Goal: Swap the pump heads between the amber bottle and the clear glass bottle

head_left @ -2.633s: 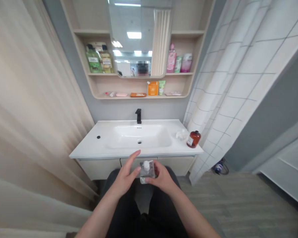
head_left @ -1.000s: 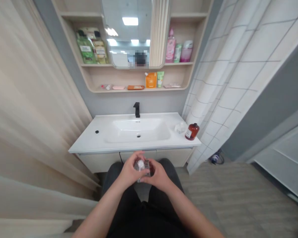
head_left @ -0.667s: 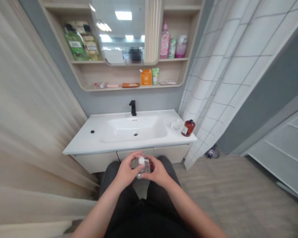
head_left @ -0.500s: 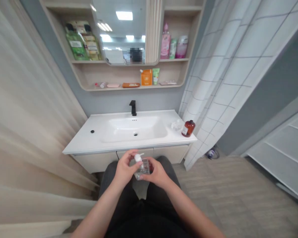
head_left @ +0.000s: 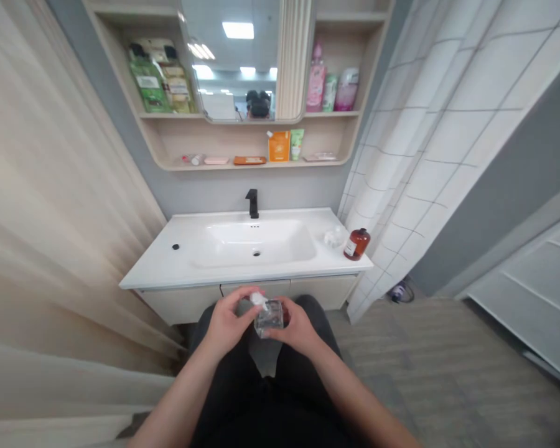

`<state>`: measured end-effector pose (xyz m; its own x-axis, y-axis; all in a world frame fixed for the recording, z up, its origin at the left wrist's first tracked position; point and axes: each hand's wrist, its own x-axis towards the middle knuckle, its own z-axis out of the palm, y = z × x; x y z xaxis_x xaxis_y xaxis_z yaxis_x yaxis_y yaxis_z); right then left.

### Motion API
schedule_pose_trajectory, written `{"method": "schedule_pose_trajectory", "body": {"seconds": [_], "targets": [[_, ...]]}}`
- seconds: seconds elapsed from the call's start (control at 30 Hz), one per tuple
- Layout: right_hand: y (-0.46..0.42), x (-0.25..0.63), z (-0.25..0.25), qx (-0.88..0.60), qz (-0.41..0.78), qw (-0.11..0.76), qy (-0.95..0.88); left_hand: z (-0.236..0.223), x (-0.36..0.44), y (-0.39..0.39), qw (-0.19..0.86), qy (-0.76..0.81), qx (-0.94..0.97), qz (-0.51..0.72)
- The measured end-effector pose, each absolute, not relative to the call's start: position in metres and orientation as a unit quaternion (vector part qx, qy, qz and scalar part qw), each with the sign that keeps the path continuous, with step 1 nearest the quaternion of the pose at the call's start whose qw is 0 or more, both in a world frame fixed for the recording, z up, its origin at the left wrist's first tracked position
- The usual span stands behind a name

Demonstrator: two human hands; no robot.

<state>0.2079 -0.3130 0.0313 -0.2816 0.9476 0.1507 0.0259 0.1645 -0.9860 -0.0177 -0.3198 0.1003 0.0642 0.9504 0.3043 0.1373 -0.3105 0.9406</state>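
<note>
Above my lap, in front of the vanity, I hold a clear pump bottle (head_left: 269, 315) between both hands. My right hand (head_left: 297, 325) grips the transparent body from the right, thumb along its lower front. Pinched in the fingers of my left hand (head_left: 229, 320) is the white pump head (head_left: 258, 300) at the bottle's top. The pump sits tilted at the neck; whether it is screwed tight I cannot tell. No liquid shows clearly inside the bottle.
A white countertop with a sink (head_left: 256, 242) and black faucet (head_left: 252, 203) lies ahead. An amber bottle (head_left: 357, 244) and crumpled clear plastic (head_left: 333, 238) stand at its right end. A black drain stopper (head_left: 176, 247) lies left. Toiletries fill the wall shelf (head_left: 256, 165); curtains hang on both sides.
My left hand has turned the white pump head, so its spout no longer points right as before. My right hand keeps the bottle in nearly the same place. The view has shifted slightly.
</note>
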Motion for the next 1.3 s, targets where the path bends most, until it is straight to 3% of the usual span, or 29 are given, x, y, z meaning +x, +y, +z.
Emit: {"method": "schedule_pose_trajectory", "body": {"seconds": [0.2, 0.4, 0.53, 0.7, 0.8, 1.3], "targets": [[-0.311, 0.209, 0.023, -0.406, 0.511, 0.451, -0.609, 0.093, -0.033, -0.317, 0.445, 0.415, 0.524, 0.595], [-0.294, 0.209, 0.008, -0.427, 0.534, 0.472, -0.557, 0.072, -0.094, -0.293, 0.390, 0.456, 0.423, 0.679], [-0.273, 0.213, 0.002, -0.439, 0.532, 0.476, -0.545, 0.049, -0.174, -0.264, 0.267, 0.583, 0.469, 0.607], [-0.249, 0.221, 0.004, -0.440, 0.536, 0.478, -0.539, 0.037, -0.266, -0.217, 0.019, 0.745, 0.510, 0.430], [-0.239, 0.226, 0.005, -0.451, 0.530, 0.484, -0.530, 0.039, -0.293, -0.189, -0.052, 0.788, 0.488, 0.373], [-0.238, 0.242, 0.003, -0.458, 0.525, 0.498, -0.516, 0.013, -0.313, -0.149, -0.025, 0.817, 0.458, 0.348]]}}
